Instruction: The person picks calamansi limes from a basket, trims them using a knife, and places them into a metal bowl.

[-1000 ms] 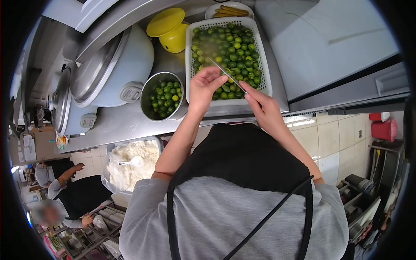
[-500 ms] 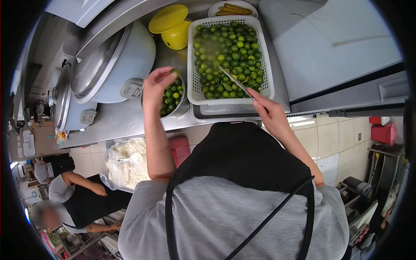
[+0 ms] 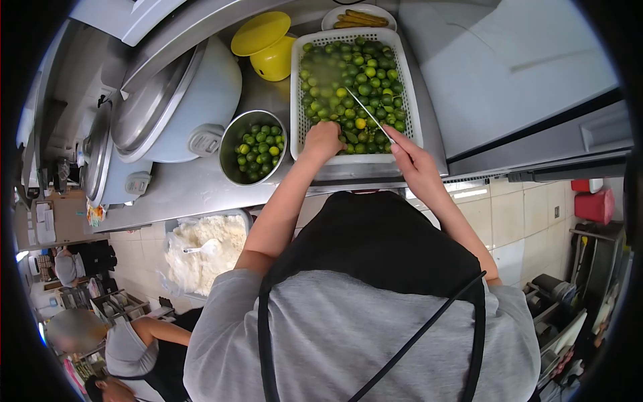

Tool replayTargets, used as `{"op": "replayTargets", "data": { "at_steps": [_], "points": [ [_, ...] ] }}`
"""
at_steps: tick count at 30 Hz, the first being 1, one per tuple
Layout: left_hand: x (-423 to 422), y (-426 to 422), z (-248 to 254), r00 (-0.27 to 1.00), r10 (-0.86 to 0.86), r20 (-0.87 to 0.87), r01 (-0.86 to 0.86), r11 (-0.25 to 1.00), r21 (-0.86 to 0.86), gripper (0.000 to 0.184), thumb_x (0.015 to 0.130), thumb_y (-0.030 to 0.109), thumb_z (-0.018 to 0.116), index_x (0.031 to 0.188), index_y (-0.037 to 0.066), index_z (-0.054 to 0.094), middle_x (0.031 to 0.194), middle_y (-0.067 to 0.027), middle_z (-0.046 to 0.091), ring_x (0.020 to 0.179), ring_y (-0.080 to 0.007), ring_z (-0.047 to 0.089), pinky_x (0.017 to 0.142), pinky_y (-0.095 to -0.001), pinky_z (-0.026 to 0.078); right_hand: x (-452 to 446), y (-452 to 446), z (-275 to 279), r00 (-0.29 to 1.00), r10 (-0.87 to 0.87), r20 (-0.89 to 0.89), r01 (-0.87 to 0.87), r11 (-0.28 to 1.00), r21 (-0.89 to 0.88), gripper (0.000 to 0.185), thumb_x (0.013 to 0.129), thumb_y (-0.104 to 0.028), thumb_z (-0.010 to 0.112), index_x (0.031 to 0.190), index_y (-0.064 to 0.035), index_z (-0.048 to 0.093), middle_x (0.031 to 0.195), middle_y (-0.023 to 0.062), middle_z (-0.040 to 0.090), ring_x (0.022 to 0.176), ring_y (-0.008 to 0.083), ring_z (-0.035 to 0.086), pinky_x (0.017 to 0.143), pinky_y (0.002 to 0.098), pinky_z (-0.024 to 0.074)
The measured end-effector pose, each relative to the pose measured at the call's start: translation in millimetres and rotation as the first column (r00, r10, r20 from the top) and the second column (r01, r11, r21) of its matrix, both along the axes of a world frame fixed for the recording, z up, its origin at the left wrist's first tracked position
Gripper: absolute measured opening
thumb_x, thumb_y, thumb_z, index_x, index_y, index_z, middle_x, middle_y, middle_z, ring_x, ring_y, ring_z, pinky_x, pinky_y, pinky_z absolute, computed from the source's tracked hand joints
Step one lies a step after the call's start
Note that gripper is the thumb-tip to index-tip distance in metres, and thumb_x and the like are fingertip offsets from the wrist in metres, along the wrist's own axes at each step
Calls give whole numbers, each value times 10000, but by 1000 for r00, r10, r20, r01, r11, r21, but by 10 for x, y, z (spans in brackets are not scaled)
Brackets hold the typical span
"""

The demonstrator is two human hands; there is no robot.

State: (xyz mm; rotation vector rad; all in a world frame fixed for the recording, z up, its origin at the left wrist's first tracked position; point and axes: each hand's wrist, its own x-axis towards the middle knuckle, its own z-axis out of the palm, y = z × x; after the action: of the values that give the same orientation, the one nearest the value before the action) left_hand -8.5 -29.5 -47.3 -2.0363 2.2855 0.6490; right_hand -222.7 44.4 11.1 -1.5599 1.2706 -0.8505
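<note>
A white perforated plastic basket (image 3: 296, 80) holds many small green limes (image 3: 365, 74), a few of them yellowish. My left hand (image 3: 324, 139) is at the basket's near left corner, with its fingers curled down and closed around a lime at the edge of the pile. Its fingertips are partly hidden. My right hand (image 3: 414, 161) grips the handle of a knife (image 3: 365, 107), whose blade points up and left over the limes. Left of the basket stands a round metal pot (image 3: 224, 151) with more limes inside.
A yellow container (image 3: 271, 57) stands behind the pot. Large lidded rice cookers (image 3: 218, 87) line the counter's left side. A plate (image 3: 328, 19) with brown sticks sits at the back. Below is a tub of white rice (image 3: 228, 234). A co-worker (image 3: 127, 345) bends at lower left.
My left hand has moved right and down, from above the metal pot with a lime to the basket's near corner. The knife has barely moved. The co-worker has bent lower.
</note>
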Motion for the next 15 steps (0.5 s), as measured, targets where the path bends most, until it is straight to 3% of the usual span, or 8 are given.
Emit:
{"op": "replayTargets", "data": {
  "at_steps": [4,5,6,7,9,10,12,15],
  "points": [
    [149,-34,83,982,31,-185,-38,999,-37,269,709,176,719,931,41,651,899,-159,646,829,-284,629,734,-366,501,22,43,56,1000,-9,21,12,989,-145,327,928,-178,463,1246,-114,501,1126,177,587,1012,268,598,824,294,448],
    [215,-17,63,834,89,-544,-107,994,-1,269,731,140,699,964,21,634,922,-145,640,830,-238,625,750,-344,507,15,61,53,1000,-16,21,19,990,-142,327,928,-178,463,1246,-114,501,1126,177,587,1012,268,598,824,294,448],
    [243,11,49,556,140,-819,-160,985,60,271,753,104,679,996,1,616,945,-132,634,831,-192,620,767,-323,512,10,75,50,999,-24,31,29,984,-173,326,927,-174,464,1244,-109,503,1131,173,586,1010,270,598,827,291,447],
    [202,67,157,557,140,-818,-158,986,61,271,753,104,679,996,1,616,945,-132,634,831,-192,620,767,-323,512,13,79,46,999,-29,43,37,978,-206,324,927,-169,466,1242,-103,505,1137,169,586,1008,272,598,830,288,446],
    [117,195,409,33,237,-971,-171,959,228,240,805,-21,575,1045,-16,585,889,-26,565,909,-163,594,837,-316,501,32,75,36,998,-22,62,34,979,-199,322,928,-172,465,1238,-95,508,1142,168,585,1016,272,595,837,289,444],
    [98,228,453,32,237,-971,-172,958,228,240,805,-21,575,1045,-16,585,889,-26,565,909,-163,594,837,-316,501,38,74,32,997,-17,78,31,981,-192,321,929,-174,464,1234,-86,511,1147,166,584,1023,272,593,843,291,443],
    [67,267,501,-97,257,-962,-158,950,270,231,828,-34,558,1058,-25,580,945,-62,591,916,-179,598,871,-335,502,71,75,8,996,0,93,20,976,-216,320,930,-176,465,1232,-82,513,1147,168,585,1023,267,594,845,293,443],
    [24,302,501,-91,258,-962,-212,939,272,237,831,-16,575,1067,-31,577,1005,-95,604,928,-178,595,870,-336,500,130,91,65,993,35,114,-11,978,-206,320,930,-180,466,1229,-78,516,1143,171,587,1023,258,595,849,294,442]
  ]
}}
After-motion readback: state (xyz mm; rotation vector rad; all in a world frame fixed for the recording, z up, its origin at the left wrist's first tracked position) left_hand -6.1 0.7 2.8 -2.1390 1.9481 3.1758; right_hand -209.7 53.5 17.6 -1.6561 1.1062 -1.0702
